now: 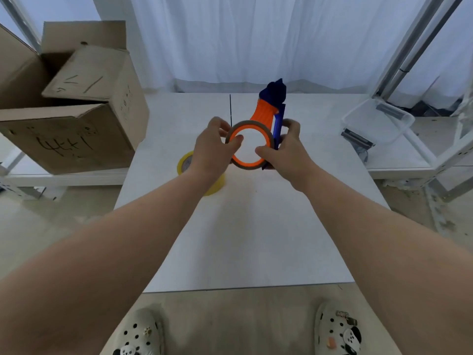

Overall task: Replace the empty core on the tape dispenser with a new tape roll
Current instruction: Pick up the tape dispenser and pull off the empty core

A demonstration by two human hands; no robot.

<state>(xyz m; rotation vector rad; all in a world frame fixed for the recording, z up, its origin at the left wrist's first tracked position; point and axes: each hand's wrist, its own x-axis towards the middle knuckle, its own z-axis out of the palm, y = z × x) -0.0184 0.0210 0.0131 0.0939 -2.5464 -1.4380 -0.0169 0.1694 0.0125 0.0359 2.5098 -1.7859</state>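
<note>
The tape dispenser (268, 106) has an orange handle with a dark blue end and a blue frame, and is held up above the white table (250, 226). An empty brown cardboard core (252, 166) sits around its orange hub. My left hand (212, 149) pinches the core's left rim, thumb inside the ring. My right hand (286, 149) grips the blue frame and the core's right side. A yellow tape roll (184, 162) lies flat on the table, partly hidden under my left wrist.
An open cardboard box (76, 98) stands at the table's left. A clear plastic container (378, 121) and a small metal part (357, 138) rest on a side table to the right. A thin dark line (230, 108) marks the tabletop behind the dispenser.
</note>
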